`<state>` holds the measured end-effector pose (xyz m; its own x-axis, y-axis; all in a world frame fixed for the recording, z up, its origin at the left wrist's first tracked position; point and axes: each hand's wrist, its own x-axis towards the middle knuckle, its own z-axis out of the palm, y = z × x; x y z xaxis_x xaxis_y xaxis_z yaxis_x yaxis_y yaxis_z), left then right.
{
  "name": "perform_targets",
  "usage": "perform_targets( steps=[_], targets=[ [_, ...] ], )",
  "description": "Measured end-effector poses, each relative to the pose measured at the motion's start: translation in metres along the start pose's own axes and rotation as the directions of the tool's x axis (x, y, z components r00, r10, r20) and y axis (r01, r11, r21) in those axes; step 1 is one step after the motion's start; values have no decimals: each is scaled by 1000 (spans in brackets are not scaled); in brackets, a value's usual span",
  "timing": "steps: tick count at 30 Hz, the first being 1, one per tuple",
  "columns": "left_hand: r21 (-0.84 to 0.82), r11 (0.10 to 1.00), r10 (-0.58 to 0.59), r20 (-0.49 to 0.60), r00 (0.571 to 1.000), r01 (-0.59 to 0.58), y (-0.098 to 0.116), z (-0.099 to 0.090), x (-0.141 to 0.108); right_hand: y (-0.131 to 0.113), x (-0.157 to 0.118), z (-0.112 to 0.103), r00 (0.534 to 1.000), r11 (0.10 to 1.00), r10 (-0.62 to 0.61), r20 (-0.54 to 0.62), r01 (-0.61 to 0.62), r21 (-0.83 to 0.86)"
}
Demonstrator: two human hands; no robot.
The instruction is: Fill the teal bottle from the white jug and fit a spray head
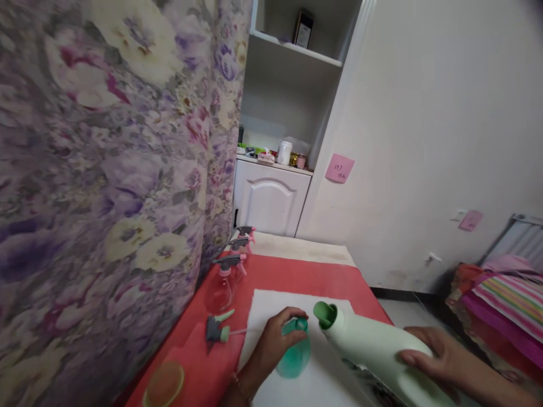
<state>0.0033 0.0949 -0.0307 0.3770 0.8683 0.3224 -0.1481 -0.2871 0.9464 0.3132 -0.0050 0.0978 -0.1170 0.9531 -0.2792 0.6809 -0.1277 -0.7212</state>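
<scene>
A floral curtain (139, 169) in purple, cream and pink fills the left side, and a pale wall (424, 130) fills the right. Between them, at the far end, is a white cabinet (271, 195) with open shelves above. A table (297, 271) with a red cover runs toward it, and pink and striped cloth (509, 299) lies beyond the table on the right. A white sheet (326, 362) covers the near middle of the table. Over its right side, the right hand (432, 356) holds a pale green jug (382, 345) tilted, its open mouth pointing left. Just beside that mouth, the left hand (278, 339) grips the neck of a small green bottle (294, 359), upright and open on the sheet. Spray bottles (219, 291) with grey and pink tops line the table's far left. Nearer lies a loose spray head (217, 332), its thin tube reaching the sheet. Pink notes (339, 168) are stuck to the wall.
</scene>
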Motion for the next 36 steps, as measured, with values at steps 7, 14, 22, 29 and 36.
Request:
perform_targets(
  steps=[7,14,22,29,36],
  targets=[
    [1,999,-46,-37,998,46,1,7,3,-17,1,-3,1000,982,22,19,-18,-186],
    [-16,997,-73,-44,996,73,2,8,3,-25,8,-7,997,964,11,70,8,-266],
    [-22,998,-53,-31,998,53,1,8,3,-40,12,-11,998,958,-7,59,24,-287],
    [2,997,-75,-45,996,76,9,8,3,-49,11,-14,999,942,-17,40,29,-335],
    [33,996,-77,-48,996,79,9,8,3,-64,11,-15,1000,897,-21,16,26,-440]
  ],
)
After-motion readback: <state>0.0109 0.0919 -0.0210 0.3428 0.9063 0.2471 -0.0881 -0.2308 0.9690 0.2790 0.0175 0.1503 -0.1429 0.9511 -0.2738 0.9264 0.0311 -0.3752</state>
